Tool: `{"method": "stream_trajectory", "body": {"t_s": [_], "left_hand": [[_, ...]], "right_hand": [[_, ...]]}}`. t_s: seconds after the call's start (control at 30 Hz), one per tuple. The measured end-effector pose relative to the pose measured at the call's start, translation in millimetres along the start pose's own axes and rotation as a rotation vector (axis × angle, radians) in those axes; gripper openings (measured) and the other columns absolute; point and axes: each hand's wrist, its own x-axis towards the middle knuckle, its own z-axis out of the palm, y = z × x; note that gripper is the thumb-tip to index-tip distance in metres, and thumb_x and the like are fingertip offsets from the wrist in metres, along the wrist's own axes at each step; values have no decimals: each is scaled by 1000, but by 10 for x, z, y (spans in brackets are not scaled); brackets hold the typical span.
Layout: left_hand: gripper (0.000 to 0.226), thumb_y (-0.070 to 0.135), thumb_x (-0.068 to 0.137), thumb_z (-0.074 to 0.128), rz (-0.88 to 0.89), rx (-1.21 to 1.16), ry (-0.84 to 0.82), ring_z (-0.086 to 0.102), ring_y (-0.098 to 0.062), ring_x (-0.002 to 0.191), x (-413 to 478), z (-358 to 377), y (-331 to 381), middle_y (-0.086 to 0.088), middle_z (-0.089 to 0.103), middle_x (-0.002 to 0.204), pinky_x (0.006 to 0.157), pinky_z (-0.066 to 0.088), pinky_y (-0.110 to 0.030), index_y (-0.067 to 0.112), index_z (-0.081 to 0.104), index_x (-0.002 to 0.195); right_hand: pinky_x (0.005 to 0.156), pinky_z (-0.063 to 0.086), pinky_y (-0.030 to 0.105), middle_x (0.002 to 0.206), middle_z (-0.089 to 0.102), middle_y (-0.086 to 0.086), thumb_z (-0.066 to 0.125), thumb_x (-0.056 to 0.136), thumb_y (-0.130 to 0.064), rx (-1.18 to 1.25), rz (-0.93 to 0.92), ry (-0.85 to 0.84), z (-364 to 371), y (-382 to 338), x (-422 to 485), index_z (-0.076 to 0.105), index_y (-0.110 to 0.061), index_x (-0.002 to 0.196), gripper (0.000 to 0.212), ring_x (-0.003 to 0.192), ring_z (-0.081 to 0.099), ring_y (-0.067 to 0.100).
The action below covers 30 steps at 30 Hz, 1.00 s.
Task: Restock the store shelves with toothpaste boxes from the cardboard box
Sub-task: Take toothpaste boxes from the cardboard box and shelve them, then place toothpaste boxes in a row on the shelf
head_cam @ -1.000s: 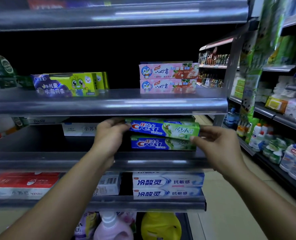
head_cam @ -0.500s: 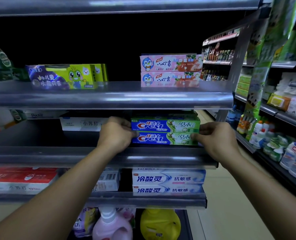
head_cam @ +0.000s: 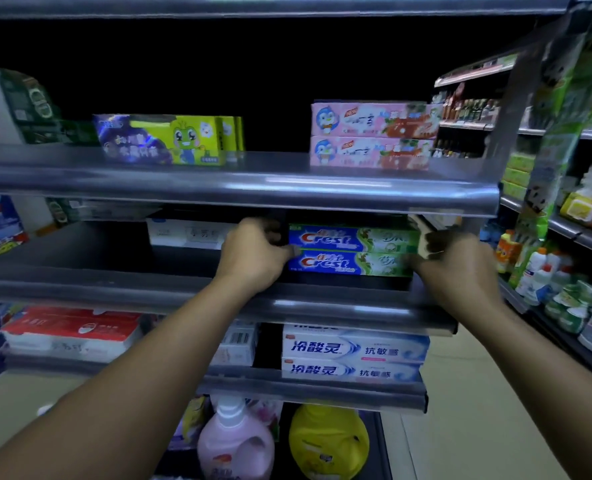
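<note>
In the head view, two stacked Crest toothpaste boxes (head_cam: 350,252) are lying on the middle shelf (head_cam: 97,265). The left hand (head_cam: 253,258) is curling its grip round their left end. The right hand (head_cam: 457,271) is meeting the right end, its grip too blurred to judge. The boxes are probably light, stiff, crushable card, best held by the ends.

1. Dim aisle; shelf (head_cam: 239,188) recesses fall into black shadow.
2. Glare streaks run along the shelf lips.
3. Motion blur smears the right hand (head_cam: 457,271) and the boxes (head_cam: 343,263).
4. Frame edges bow and soften.
</note>
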Motion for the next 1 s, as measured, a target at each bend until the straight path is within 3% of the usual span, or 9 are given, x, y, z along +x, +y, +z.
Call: {"method": "stream_trajectory", "body": {"t_s": [0.1,0.23,0.3,0.43,0.53,0.67,0.8,0.9,1.0], "left_hand": [[45,31,77,88,163,-42,102,71,-6,89,-380,-357,-151,12,75,101,87,59,-30,24,72,120],[31,34,75,83,135,-46,131,72,-2,80,-1069,-939,-712,14,76,87,78,58,-20,36,72,104],[25,29,75,82,25,-34,183,72,-5,75,-1459,-1165,-1084,9,76,81,74,58,-20,36,72,98],[13,28,80,80,-376,187,204,72,-12,70,-2326,-1320,-1896,10,73,72,75,59,-37,32,76,91],[20,43,79,81,-588,294,89,70,-8,76,-2959,-1188,-2323,16,73,85,74,54,-32,40,72,97],[60,65,84,67,-737,458,-99,65,-20,109,-3483,-901,-2683,4,64,125,86,52,-35,30,61,132],[52,67,84,62,-704,578,-206,56,-25,114,-3717,-737,-2858,0,54,118,87,53,-40,27,59,116],[44,55,87,69,-625,607,-160,54,-25,113,-3801,-713,-2941,-2,56,115,85,54,-40,25,61,117],[28,44,85,75,-601,565,-119,57,-26,104,-3798,-731,-2962,-3,58,106,83,51,-37,23,61,98]], "right_hand": [[78,57,45,94,74,19,65,90,-46,-111,-275,181,-29,48,-310,71,-4,106,45,87,69,39],[95,52,54,111,71,14,56,98,-51,87,-366,85,121,100,-952,65,-18,122,41,104,66,32],[95,52,47,106,72,10,59,97,-49,165,-345,7,226,41,-1334,69,-17,116,38,101,66,28],[83,51,24,87,70,3,65,94,-31,315,-408,-71,534,-218,-1989,76,-6,98,27,83,62,10],[84,47,13,86,71,3,69,89,-19,437,-431,-158,791,-339,-2365,77,-4,93,17,83,62,6],[78,45,8,89,69,-12,69,87,-21,527,-426,-299,1046,-421,-2791,77,-11,92,14,82,63,0],[73,45,7,89,66,-21,72,81,-16,519,-395,-401,1208,-400,-3061,77,-15,93,13,81,64,0],[73,44,4,93,66,-28,72,81,-20,484,-361,-515,1248,-368,-3228,73,-31,100,22,84,65,-5],[70,48,17,91,72,-15,81,84,-14,419,-314,-589,1306,-280,-3368,77,-24,100,19,80,65,3]]}}
